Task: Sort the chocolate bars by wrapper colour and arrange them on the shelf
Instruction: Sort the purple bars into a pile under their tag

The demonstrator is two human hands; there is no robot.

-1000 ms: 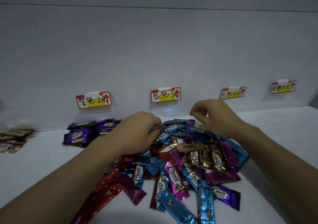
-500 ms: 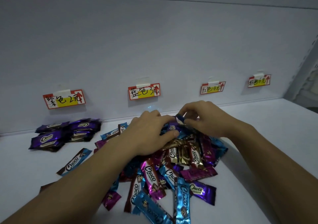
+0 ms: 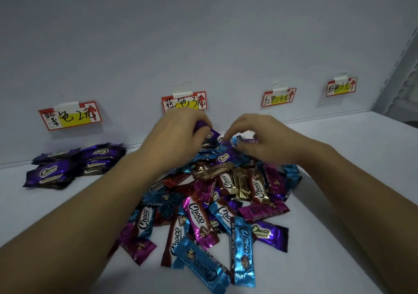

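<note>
The bar wrappers read "Choco"; wall tags read 紫色2元, 蓝色3元, 红色4元, 粉色6元.

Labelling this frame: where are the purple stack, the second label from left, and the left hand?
purple stack (image 3: 48, 173): head view, front bar's logo.
second label (image 3: 184, 102): head view, its yellow patch.
left hand (image 3: 176, 140): head view, back of hand.

Heap of foil-wrapped chocolate bars: wrappers were blue, magenta, purple, red-brown and gold, with white "Choco" script and small gold stars on some. Left stack of foil bars: all purple. Left hand gripped a purple foil bar; right hand pinched a blue foil bar. Paper shelf tags: white, red-bordered, with a yellow band, black handwriting and a red arrow. Flat shelf board: pale grey-white.
</note>
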